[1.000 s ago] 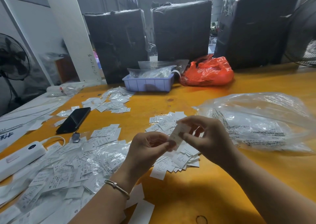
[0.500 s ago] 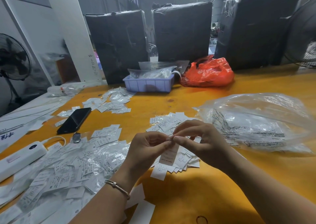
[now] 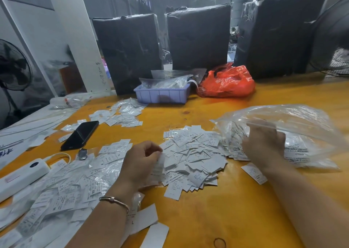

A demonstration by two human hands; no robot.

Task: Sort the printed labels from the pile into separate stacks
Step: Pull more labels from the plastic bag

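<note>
I see left hand (image 3: pixel 140 164) grip pinching small white printed label (image 3: pixel 158 165) beside centre stack (image 3: pixel 192 157) on orange worktop (image 3: pixel 217 210). Right hand (image 3: pixel 264 145) grip unclear, reaching clear plastic bag (image 3: pixel 294 132). Big mixed pile (image 3: pixel 62 187) left: far from done.

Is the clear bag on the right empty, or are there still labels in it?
Not empty. Printed labels show through the clear plastic bag, lying along its lower side, and the right hand reaches into its mouth.

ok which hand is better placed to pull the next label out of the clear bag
Right. The right hand is already at the clear bag, fingers curled at its opening, while the left hand is pinching a label.
</note>
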